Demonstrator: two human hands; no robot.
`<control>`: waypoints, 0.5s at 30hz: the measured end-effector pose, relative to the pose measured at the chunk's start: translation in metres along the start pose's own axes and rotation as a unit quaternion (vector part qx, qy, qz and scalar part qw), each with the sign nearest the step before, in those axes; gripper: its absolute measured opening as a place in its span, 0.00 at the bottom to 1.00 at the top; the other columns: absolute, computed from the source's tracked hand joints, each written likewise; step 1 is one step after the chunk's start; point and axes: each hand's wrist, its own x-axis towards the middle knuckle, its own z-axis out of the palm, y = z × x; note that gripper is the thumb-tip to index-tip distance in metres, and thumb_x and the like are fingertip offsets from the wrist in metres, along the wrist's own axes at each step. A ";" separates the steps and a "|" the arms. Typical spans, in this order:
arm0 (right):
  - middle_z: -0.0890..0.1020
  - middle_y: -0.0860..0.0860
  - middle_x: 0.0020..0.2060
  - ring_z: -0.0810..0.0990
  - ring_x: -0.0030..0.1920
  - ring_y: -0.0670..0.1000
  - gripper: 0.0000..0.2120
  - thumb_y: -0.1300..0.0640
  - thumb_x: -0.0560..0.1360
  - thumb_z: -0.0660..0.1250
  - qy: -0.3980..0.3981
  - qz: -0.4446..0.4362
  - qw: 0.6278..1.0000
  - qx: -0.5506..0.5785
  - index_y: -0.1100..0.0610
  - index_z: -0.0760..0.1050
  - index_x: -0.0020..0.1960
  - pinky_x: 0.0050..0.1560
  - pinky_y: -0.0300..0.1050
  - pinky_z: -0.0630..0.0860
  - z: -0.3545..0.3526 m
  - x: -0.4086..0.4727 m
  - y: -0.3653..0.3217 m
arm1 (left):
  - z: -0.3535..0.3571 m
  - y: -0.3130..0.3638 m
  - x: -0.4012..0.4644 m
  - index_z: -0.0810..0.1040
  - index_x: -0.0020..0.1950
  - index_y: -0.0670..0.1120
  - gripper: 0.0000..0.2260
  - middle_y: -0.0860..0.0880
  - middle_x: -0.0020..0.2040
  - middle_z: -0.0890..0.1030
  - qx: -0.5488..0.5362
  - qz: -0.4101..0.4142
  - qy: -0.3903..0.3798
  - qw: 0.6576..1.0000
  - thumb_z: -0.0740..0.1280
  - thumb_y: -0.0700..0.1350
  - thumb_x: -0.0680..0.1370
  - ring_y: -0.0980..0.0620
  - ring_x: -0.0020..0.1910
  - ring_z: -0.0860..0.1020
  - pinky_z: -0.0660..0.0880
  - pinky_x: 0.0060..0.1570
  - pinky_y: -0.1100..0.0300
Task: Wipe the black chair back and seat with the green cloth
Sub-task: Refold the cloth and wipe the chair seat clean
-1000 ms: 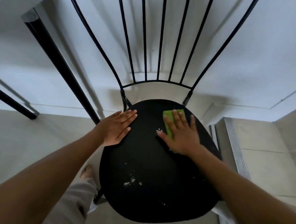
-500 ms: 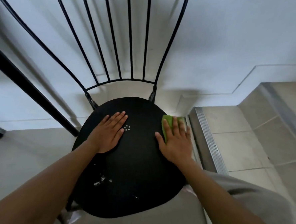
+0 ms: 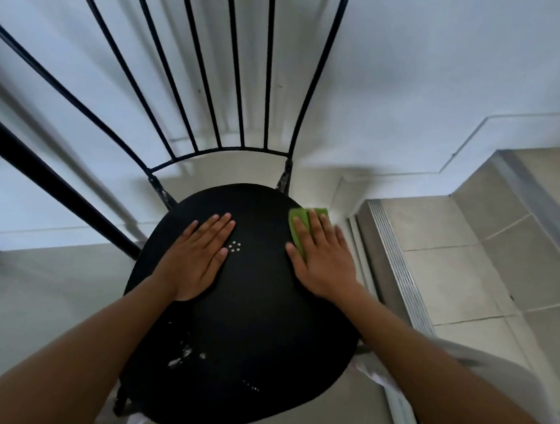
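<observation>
The black chair seat (image 3: pixel 251 334) fills the middle of the view, with the black metal-rod chair back (image 3: pixel 228 77) rising behind it. White specks mark the seat at its front left and a small ring of dots sits near the middle. My right hand (image 3: pixel 321 257) presses the green cloth (image 3: pixel 299 221) flat at the seat's far right edge; most of the cloth is hidden under my fingers. My left hand (image 3: pixel 197 259) lies flat, fingers spread, on the seat's left half and holds nothing.
A white wall (image 3: pixel 411 72) stands close behind the chair. A black table leg (image 3: pixel 60 188) slants down at the left. A metal floor rail (image 3: pixel 396 265) runs along the tiled floor on the right. My grey-trousered knee (image 3: pixel 491 372) is at the lower right.
My right hand has slid the green cloth from the seat's middle back out to its right edge. My left hand has stayed flat on the seat. The view has swung and moved closer.
</observation>
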 end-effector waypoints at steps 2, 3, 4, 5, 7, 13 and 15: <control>0.43 0.51 0.78 0.39 0.77 0.52 0.29 0.40 0.80 0.42 -0.011 -0.013 1.000 0.001 0.48 0.41 0.77 0.75 0.52 0.38 -0.001 0.053 -0.027 | 0.000 0.000 0.001 0.42 0.77 0.51 0.33 0.55 0.78 0.43 -0.007 -0.002 -0.001 1.000 0.29 0.62 0.75 0.57 0.76 0.40 0.39 0.76 0.55; 0.44 0.51 0.78 0.40 0.77 0.52 0.29 0.41 0.80 0.42 -0.017 -0.030 0.999 0.000 0.49 0.42 0.77 0.76 0.52 0.39 0.000 0.076 -0.040 | -0.001 0.001 0.002 0.42 0.77 0.51 0.33 0.55 0.77 0.42 -0.009 -0.002 0.000 1.000 0.28 0.62 0.75 0.57 0.76 0.40 0.38 0.75 0.56; 0.46 0.52 0.78 0.41 0.77 0.52 0.28 0.42 0.80 0.43 -0.025 -0.048 0.999 -0.005 0.50 0.42 0.77 0.76 0.53 0.40 0.000 0.093 -0.051 | -0.001 0.001 0.002 0.42 0.77 0.51 0.34 0.55 0.77 0.42 -0.012 -0.001 0.000 1.000 0.27 0.63 0.74 0.57 0.76 0.40 0.37 0.75 0.56; 0.48 0.52 0.78 0.42 0.77 0.53 0.28 0.42 0.80 0.43 -0.031 -0.063 0.998 -0.009 0.50 0.43 0.77 0.76 0.53 0.41 -0.001 0.105 -0.058 | -0.001 0.001 0.002 0.42 0.77 0.51 0.34 0.56 0.77 0.42 -0.015 0.001 0.002 1.000 0.27 0.62 0.74 0.57 0.76 0.40 0.37 0.75 0.56; 0.50 0.52 0.78 0.44 0.77 0.53 0.27 0.43 0.81 0.42 -0.029 -0.070 0.997 -0.011 0.51 0.44 0.77 0.76 0.53 0.42 -0.003 0.111 -0.060 | 0.000 0.000 0.002 0.43 0.78 0.51 0.34 0.55 0.77 0.42 -0.018 0.003 0.001 1.000 0.28 0.62 0.74 0.57 0.76 0.40 0.36 0.75 0.57; 0.44 0.50 0.78 0.40 0.77 0.51 0.26 0.46 0.81 0.43 0.011 -0.013 1.000 0.023 0.49 0.42 0.77 0.75 0.50 0.37 0.005 0.043 -0.037 | 0.002 0.001 0.000 0.42 0.77 0.51 0.33 0.53 0.78 0.45 -0.004 0.001 0.012 1.000 0.26 0.61 0.74 0.56 0.77 0.41 0.39 0.75 0.55; 0.45 0.50 0.78 0.41 0.77 0.52 0.27 0.45 0.81 0.43 0.007 0.008 0.999 0.031 0.49 0.42 0.77 0.75 0.51 0.38 0.004 0.059 -0.041 | 0.000 0.002 0.000 0.40 0.77 0.51 0.34 0.54 0.78 0.42 -0.013 0.000 0.007 1.000 0.25 0.61 0.73 0.56 0.77 0.39 0.37 0.74 0.56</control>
